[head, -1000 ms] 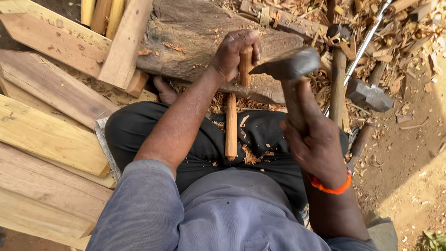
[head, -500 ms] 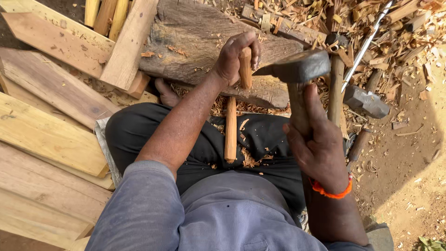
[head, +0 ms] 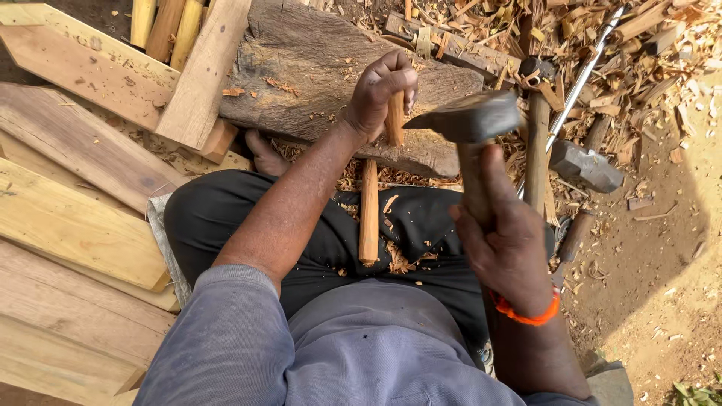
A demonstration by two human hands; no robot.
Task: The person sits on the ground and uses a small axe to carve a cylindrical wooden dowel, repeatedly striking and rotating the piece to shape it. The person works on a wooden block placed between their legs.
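Observation:
My left hand (head: 380, 92) grips a long reddish wooden stick (head: 368, 210) near its top end, holding it against a big weathered log (head: 301, 68). The stick's lower end rests on my lap, on dark trousers strewn with shavings. My right hand (head: 505, 244) is closed around the wooden handle of an adze-like tool whose grey metal head (head: 470, 116) is raised just right of the stick's top. An orange band circles my right wrist.
Pale sawn planks (head: 68, 225) are stacked at the left. More round sticks (head: 162, 26) lie at the top left. Wood chips, a hammer (head: 583, 165), a metal rod (head: 583, 75) and another wooden handle (head: 538, 150) lie on the ground at right.
The tool head in my right hand has shifted slightly right and up, staying raised beside the stick. My left hand keeps its hold on the stick against the log.

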